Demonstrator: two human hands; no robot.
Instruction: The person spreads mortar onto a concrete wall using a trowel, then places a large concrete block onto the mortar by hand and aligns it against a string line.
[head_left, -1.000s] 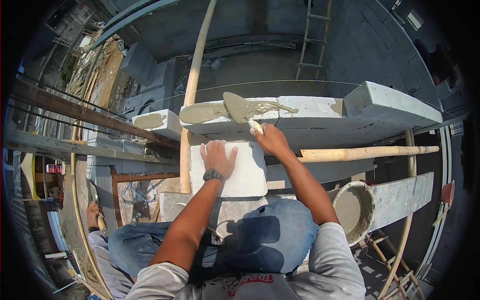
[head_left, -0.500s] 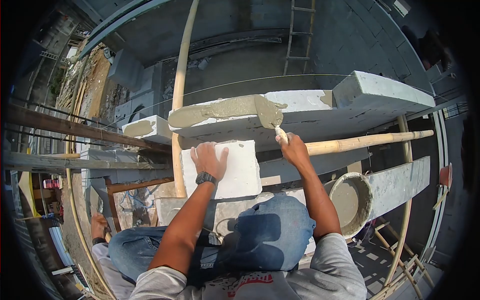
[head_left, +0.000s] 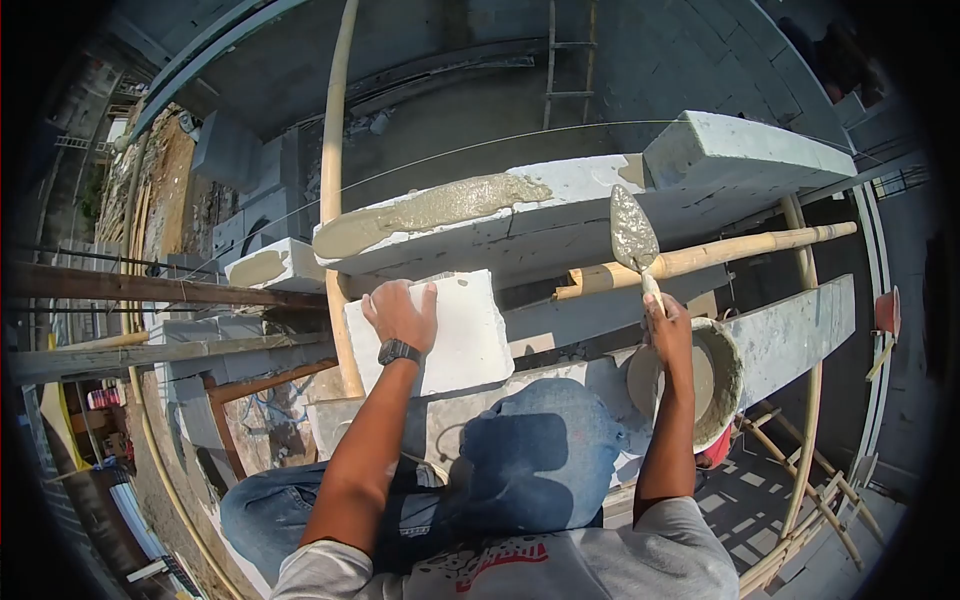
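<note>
My left hand (head_left: 402, 318), with a watch at the wrist, rests on top of a white block (head_left: 455, 335), its fingers bent over the block's far left part. In my right hand (head_left: 668, 325) is the handle of a trowel (head_left: 633, 232), whose blade points away from me and is smeared with wet mortar. Beyond the white block runs a block wall (head_left: 580, 225), with a strip of grey mortar (head_left: 440, 208) along the left part of its top. A round bucket (head_left: 735, 395) of mortar stands at the right, partly behind my right forearm.
A larger block (head_left: 750, 150) sits on the wall's right end, with a taut string above the wall. Bamboo poles (head_left: 750, 250) cross at left and right. A plank (head_left: 795, 325) lies at the right. A bamboo ladder (head_left: 570, 65) stands beyond the wall.
The trowel has left the wall top and moved right and toward me, near the bucket. The mortar strip reaches farther right than at first. The view has shifted; the other person's hand is out of sight.
</note>
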